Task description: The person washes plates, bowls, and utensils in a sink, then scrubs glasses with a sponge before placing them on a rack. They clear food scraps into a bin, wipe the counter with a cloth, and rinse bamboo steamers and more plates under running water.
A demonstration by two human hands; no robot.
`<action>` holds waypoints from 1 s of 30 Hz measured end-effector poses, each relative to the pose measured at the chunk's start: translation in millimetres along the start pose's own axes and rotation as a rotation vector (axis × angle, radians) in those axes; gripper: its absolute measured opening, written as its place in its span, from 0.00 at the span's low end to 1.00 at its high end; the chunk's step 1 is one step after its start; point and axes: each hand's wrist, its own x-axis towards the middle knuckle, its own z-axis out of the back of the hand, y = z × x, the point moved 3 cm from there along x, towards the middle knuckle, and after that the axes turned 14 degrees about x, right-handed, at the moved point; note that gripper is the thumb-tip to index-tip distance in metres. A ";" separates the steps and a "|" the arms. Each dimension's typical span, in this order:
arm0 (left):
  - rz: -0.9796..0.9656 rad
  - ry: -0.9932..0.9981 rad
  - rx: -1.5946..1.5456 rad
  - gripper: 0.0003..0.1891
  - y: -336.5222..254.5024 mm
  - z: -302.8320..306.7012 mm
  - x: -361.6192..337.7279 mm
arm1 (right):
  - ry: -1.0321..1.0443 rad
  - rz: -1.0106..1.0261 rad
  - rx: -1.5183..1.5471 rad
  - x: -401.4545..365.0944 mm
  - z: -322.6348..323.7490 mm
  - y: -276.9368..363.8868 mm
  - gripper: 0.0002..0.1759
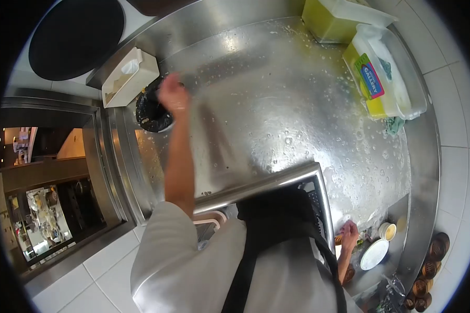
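Note:
My left hand [173, 95] is stretched out over the far left of the wet steel counter [235, 104], at the edge of a round opening lined with a black bag [154, 116]. Its fingers are blurred, and whether they hold anything is not clear. Low on the right, my right hand [349, 233] is at the counter's edge, beside a small pale cup [387, 231] and a white plate [374, 254]. Its fingers look curled, and what is in them, if anything, is too small to tell.
A cream box [130, 78] stands beside the bag. At the upper right are a tub with yellow-green liquid [326, 22] and a labelled container [371, 78], with a green cloth [395, 125] below. A metal rail [261, 185] borders the counter. Brown cups [429, 269] stand at the lower right.

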 end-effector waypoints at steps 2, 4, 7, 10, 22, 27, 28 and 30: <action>0.234 0.075 1.185 0.20 20.3 96.9 39.6 | -0.019 -0.038 0.025 2.1 0.0 5.8 0.11; 0.310 0.083 1.704 0.24 22.6 126.6 22.7 | 0.000 -0.109 0.017 14.1 -0.5 5.1 0.10; -0.097 0.077 1.689 0.29 35.4 132.4 -9.7 | -0.018 -0.156 0.058 16.1 -0.8 2.2 0.10; -0.027 0.172 1.482 0.26 24.4 71.5 -49.4 | -0.066 -0.132 0.003 18.2 -4.4 2.6 0.10; 0.387 -0.073 1.483 0.46 44.8 176.3 23.5 | -0.257 -0.136 -0.111 -15.9 -4.2 -11.0 0.09; -0.089 0.268 1.475 0.48 66.4 184.9 87.6 | -0.159 -0.224 -0.119 25.0 -10.0 6.0 0.07; -0.084 0.277 1.481 0.48 57.1 169.9 95.8 | -0.114 -0.185 -0.107 35.1 -9.3 6.1 0.07; 0.366 0.277 1.448 0.43 48.3 143.2 106.3 | -0.050 -0.077 -0.192 54.2 -12.5 4.8 0.11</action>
